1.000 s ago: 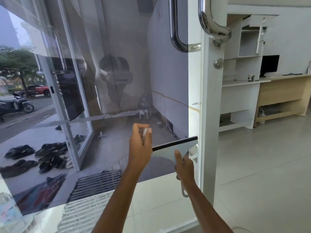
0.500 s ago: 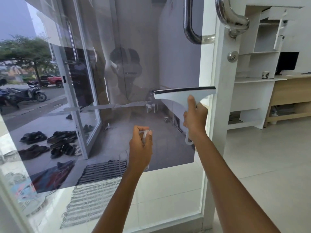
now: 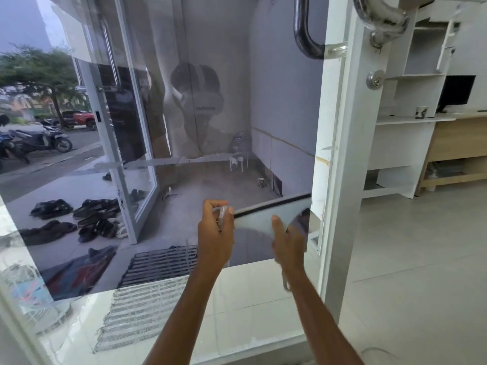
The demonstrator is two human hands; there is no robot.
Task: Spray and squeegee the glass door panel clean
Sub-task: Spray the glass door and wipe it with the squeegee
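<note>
The glass door panel [image 3: 184, 127] fills the left and middle of the view, set in a white frame [image 3: 350, 167]. My right hand [image 3: 288, 239] grips a white squeegee [image 3: 266, 216] with a black rubber blade, pressed low on the glass near the frame, blade tilted up to the right. My left hand [image 3: 214, 234] is closed around a small clear spray bottle [image 3: 222, 214], just left of the squeegee's blade end. Most of the bottle is hidden by my fingers.
A chrome pull handle [image 3: 379, 14] and a lock [image 3: 374, 79] sit on the frame above. Beyond the glass lie shoes [image 3: 87, 219] and a floor grate [image 3: 160, 264]. To the right are white shelves [image 3: 421, 56], a wooden desk [image 3: 458, 143] and tiled floor.
My right hand has pulled the squeegee down the glass from chest height to low by the frame. My left hand with the bottle has stayed nearly in place.
</note>
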